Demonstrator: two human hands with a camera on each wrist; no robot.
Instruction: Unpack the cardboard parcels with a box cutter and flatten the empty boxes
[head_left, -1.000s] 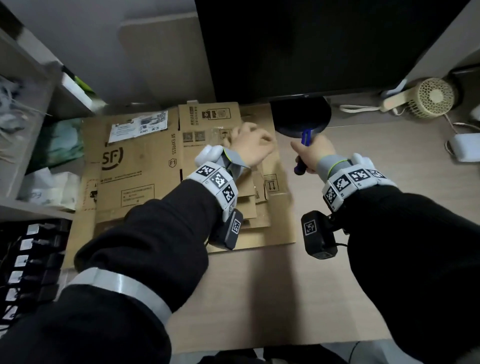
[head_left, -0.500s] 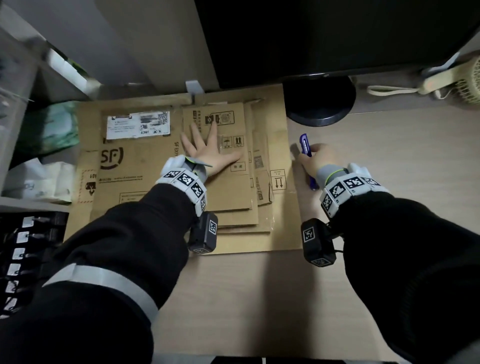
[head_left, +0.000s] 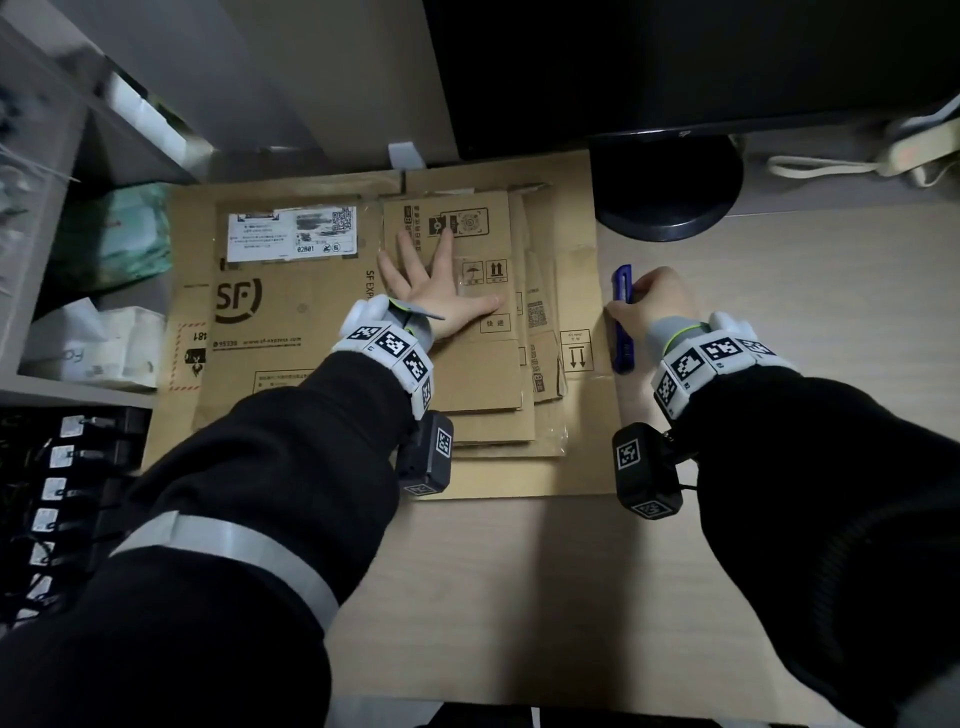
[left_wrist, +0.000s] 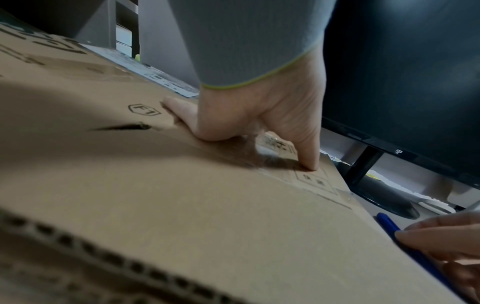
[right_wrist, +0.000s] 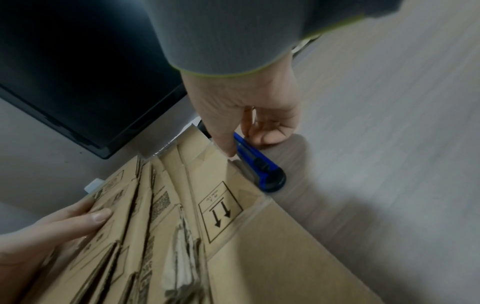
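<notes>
In the head view, a stack of flattened boxes (head_left: 467, 364) is lying at the centre of the wooden surface (head_left: 519, 597); at least four layers are showing at the stepped lower edges, and none is holding anything. The left hand (head_left: 441, 291) is pressing flat on the top sheet with its fingers spread. The right hand (head_left: 654, 306) is curling over one blue box cutter (head_left: 622, 317), which is lying on the surface just right of the stack, its long axis running up and down the frame.

In the left wrist view, the left hand (left_wrist: 254, 115) is resting its thumb tip and palm edge on the cardboard (left_wrist: 182, 195); the cutter (left_wrist: 415, 253) is showing at lower right under the right hand's fingertips (left_wrist: 426, 238).

In the right wrist view, the right hand (right_wrist: 249, 115) is gripping the cutter (right_wrist: 257, 162) between thumb and curled fingers, the cutter's black end pointing to the lower right, beside the stack's edge (right_wrist: 233, 205). The left hand (right_wrist: 64, 222) is lying at lower left on the sheets.
</notes>
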